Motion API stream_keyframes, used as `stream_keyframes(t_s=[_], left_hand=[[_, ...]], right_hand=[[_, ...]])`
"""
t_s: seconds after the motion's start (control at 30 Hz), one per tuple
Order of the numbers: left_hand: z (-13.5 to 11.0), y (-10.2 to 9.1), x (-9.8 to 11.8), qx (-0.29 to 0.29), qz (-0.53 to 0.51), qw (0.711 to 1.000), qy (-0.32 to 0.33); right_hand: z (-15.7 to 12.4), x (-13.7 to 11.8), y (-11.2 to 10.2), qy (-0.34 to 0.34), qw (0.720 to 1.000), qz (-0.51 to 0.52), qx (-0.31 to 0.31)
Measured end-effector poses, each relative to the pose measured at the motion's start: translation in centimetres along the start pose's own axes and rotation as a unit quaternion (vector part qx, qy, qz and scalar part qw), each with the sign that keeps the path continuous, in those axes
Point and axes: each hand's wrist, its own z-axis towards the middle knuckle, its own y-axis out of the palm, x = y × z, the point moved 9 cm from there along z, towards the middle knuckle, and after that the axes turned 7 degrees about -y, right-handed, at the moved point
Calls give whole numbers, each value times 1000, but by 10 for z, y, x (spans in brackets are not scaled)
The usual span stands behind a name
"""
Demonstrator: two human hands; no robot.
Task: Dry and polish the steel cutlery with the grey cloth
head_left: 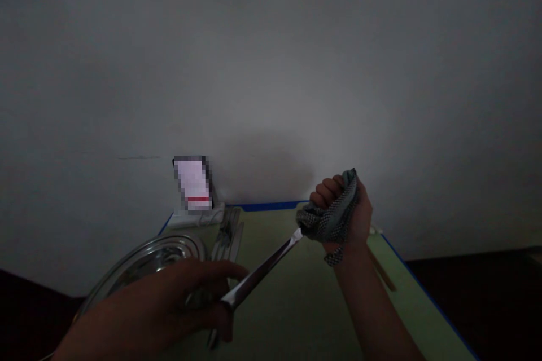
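Observation:
My left hand (186,293) is closed in a pinch on the near end of a long, shiny metal utensil (266,271). The utensil slants up to the right above the table, and its far end disappears into a grey-green checked cloth (328,223). Around that covered end my right hand (359,211) is closed, with the cloth bunched in its fist and a loose corner hanging below the wrist. Because of the cloth, the exact kind of utensil cannot be made out.
A shiny metal basin (139,254) stands at left, partly behind my left arm. Several metal utensils (228,237) lie beside it. A phone (195,183) leans on a white stand at the back. A thin brown stick (383,271) lies right on the green, blue-edged table (292,316). Behind rises a wall.

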Motion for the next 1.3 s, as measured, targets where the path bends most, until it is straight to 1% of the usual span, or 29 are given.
stream_keyframes(t_s=[0.07, 0.13, 0.27, 0.37, 0.43, 0.5, 0.57, 0.63, 0.7, 0.77, 0.8, 0.87, 0.9, 0.97, 1.03, 1.07, 1.1, 1.17, 1.23, 1.3], left_hand=[[0, 1, 7, -29, -29, 999, -1], [3, 2, 16, -44, -57, 997, 2], [14, 3, 27, -40, -80, 996, 17], [22, 1, 30, -8, -75, 996, 43], [27, 1, 32, 2, -65, 997, 52], [31, 4, 30, -3, -55, 998, 38], [34, 6, 26, -3, -33, 999, 21], [34, 2, 24, 25, 0, 999, 22], [33, -9, 22, 85, 33, 995, 35], [32, -23, 19, 158, 38, 986, 37], [30, -29, 18, 195, 22, 980, 36], [26, -41, 17, 261, -39, 964, 42], [24, -46, 17, 287, -76, 953, 52], [19, -51, 21, 321, -140, 933, 80], [14, -53, 26, 335, -166, 923, 95], [13, -52, 27, 337, -167, 922, 92], [11, -53, 26, 341, -168, 921, 83], [7, -57, 23, 362, -183, 912, 58], [-1, -65, 14, 403, -222, 887, 31], [-12, -73, 3, 452, -263, 853, -1]], right_hand=[[-2, 4, 1, 11, 1000, 6, 4], [-5, 10, 1, 27, 999, 21, 16], [-17, 26, 8, 55, 997, 37, 26], [-33, 44, 16, 86, 995, 34, 30], [-44, 59, 22, 127, 992, 24, 15], [-50, 69, 24, 147, 989, 19, 5], [-50, 74, 22, 161, 987, 18, 0], [-46, 78, 17, 186, 982, 9, -9], [-44, 84, 12, 238, 970, -27, -34], [-44, 87, 6, 281, 951, -107, -69], [-44, 85, 2, 287, 940, -162, -92], [-43, 78, 0, 269, 908, -280, -156], [-45, 75, 2, 259, 883, -334, -203], [-55, 76, 9, 252, 816, -414, -316], [-66, 79, 17, 240, 749, -462, -410], [-69, 80, 20, 225, 725, -479, -441], [-70, 80, 23, 207, 708, -492, -461], [-68, 77, 26, 173, 690, -518, -474], [-62, 71, 25, 147, 674, -546, -476], [-54, 61, 19, 122, 652, -579, -475]])
